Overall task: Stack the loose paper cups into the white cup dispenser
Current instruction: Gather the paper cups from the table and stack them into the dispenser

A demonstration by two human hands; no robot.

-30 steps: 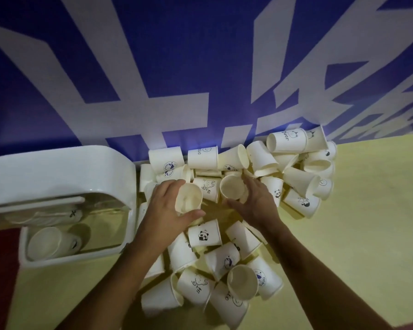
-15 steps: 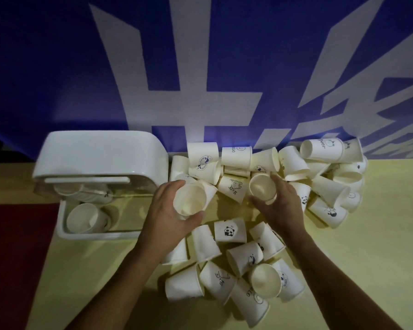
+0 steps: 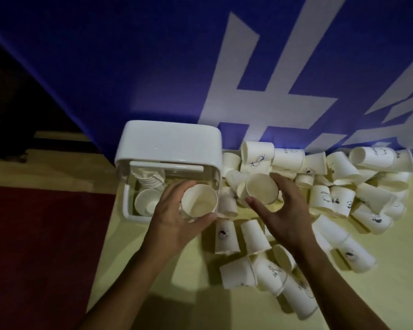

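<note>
The white cup dispenser [image 3: 168,141] stands at the table's back left, its open tray holding a stack of cups [image 3: 150,180] and a single cup [image 3: 147,204]. My left hand [image 3: 174,222] grips a white paper cup [image 3: 199,201], mouth towards me, just right of the tray's front. My right hand [image 3: 280,210] holds a second paper cup [image 3: 261,188], mouth up, above the pile. Several loose paper cups [image 3: 329,198] with small printed figures lie tumbled to the right of the dispenser and in front of it.
A blue banner with white characters [image 3: 248,86] hangs right behind the dispenser and the pile. The yellow table [image 3: 153,282] ends at the left, where red floor [image 3: 41,246] shows. Bare table lies near me between my forearms.
Both hands have lifted their cups and carried them left towards the dispenser. My view has swung left, so the dispenser now sits nearer the middle.
</note>
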